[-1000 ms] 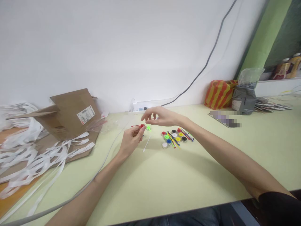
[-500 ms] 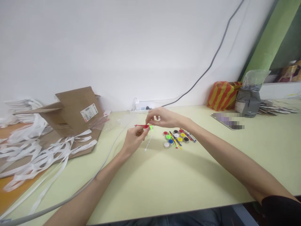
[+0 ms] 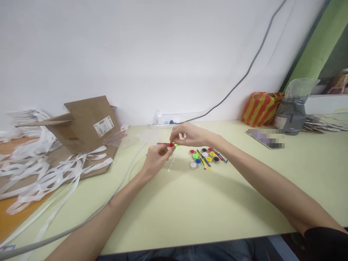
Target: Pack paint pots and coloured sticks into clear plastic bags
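Observation:
My left hand (image 3: 155,160) is closed around a thin red stick (image 3: 164,144) with a small red piece at its tip, held just above the table. My right hand (image 3: 187,135) pinches at that same tip from the right, fingers curled, beside a small green piece (image 3: 175,146). A white stick (image 3: 171,164) lies on the table under the hands. To the right sits a cluster of small coloured round pots (image 3: 204,157) with several coloured sticks (image 3: 206,160) across them.
A brown cardboard box (image 3: 87,125) and heaps of white strips (image 3: 46,170) fill the left side. A grey cable (image 3: 89,219) runs across the pale green table (image 3: 206,206). A power strip (image 3: 165,121) sits by the wall; striped bag (image 3: 259,108) and grey pouch (image 3: 290,112) far right.
My right hand has come down and closed from spread fingers into a pinch at the red stick's tip. My left hand stays about where it was, still holding the stick.

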Available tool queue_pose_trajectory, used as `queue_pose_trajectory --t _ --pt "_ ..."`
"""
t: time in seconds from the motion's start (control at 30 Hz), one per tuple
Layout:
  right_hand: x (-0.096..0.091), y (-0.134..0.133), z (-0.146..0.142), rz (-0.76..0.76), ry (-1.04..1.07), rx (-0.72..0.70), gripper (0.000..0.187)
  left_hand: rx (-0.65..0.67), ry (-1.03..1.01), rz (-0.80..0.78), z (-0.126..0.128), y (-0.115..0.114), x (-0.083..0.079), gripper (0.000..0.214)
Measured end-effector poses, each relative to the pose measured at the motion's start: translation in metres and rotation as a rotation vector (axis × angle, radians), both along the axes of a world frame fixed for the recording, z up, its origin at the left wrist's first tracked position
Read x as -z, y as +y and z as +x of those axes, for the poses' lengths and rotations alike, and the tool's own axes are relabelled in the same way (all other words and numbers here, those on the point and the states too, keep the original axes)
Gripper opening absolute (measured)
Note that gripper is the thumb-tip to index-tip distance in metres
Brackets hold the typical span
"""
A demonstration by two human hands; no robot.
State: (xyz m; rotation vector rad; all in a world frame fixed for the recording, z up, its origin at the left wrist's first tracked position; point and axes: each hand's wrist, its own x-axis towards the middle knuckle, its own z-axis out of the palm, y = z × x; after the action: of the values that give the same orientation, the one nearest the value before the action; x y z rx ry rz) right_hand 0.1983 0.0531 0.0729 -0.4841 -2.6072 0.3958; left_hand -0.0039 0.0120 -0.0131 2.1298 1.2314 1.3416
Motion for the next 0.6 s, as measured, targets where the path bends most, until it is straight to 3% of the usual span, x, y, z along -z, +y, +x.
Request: queue_pose_trajectory --t 0.6 --pt "0.0090 0.0072 -0.0054 -0.181 0.121 -0.005 0.016 0.016 -0.067 -0.050 0.0003 -0.0011 -0.0007 0.036"
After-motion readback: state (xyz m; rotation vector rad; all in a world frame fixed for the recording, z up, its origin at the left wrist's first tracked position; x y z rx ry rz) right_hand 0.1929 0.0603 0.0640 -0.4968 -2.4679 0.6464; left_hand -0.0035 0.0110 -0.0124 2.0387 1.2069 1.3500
